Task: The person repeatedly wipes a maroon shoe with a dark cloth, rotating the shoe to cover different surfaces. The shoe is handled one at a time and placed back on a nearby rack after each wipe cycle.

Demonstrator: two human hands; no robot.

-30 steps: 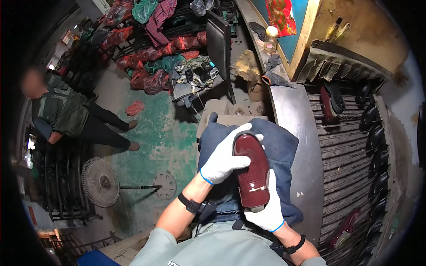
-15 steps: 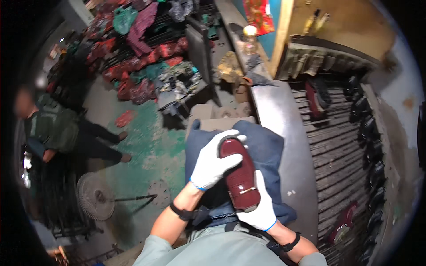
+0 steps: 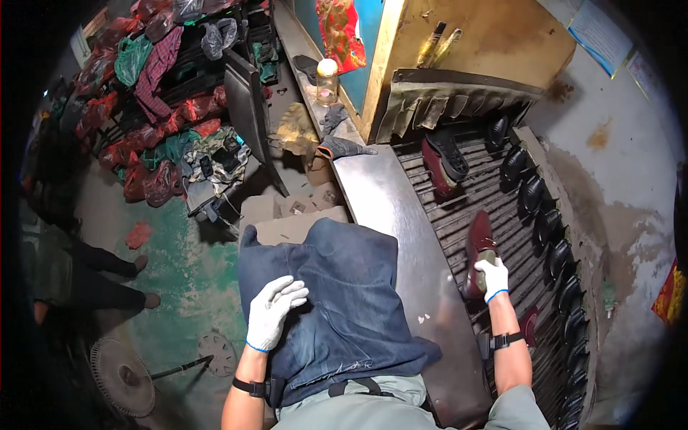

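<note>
My right hand [image 3: 493, 278], in a white glove, grips a dark red leather shoe [image 3: 479, 240] at its heel opening. The shoe rests on or just above the slatted metal rack [image 3: 459, 208] to my right; contact with the slats is hard to make out. Over my lap, my left hand [image 3: 275, 312], gloved too, is held open with nothing in it. Beneath it a dark blue cloth [image 3: 330, 287] covers my legs. Farther along the rack lie another dark red shoe [image 3: 436, 170] and a black shoe [image 3: 453, 156]. Part of a red shoe [image 3: 528, 326] shows beside my right forearm.
A smooth metal ledge [image 3: 390, 193] runs between my lap and the rack. Several black shoes [image 3: 530, 193] line the rack's far right side. Ahead stand a jar [image 3: 327, 80], dark gloves [image 3: 344, 147] and a wooden box [image 3: 473, 43]. At left are a fan [image 3: 122, 378] and another person's legs [image 3: 107, 279].
The red shoe has gone from both hands over my lap to the rack at right, in my right hand alone. My left hand has let go. The view has turned right.
</note>
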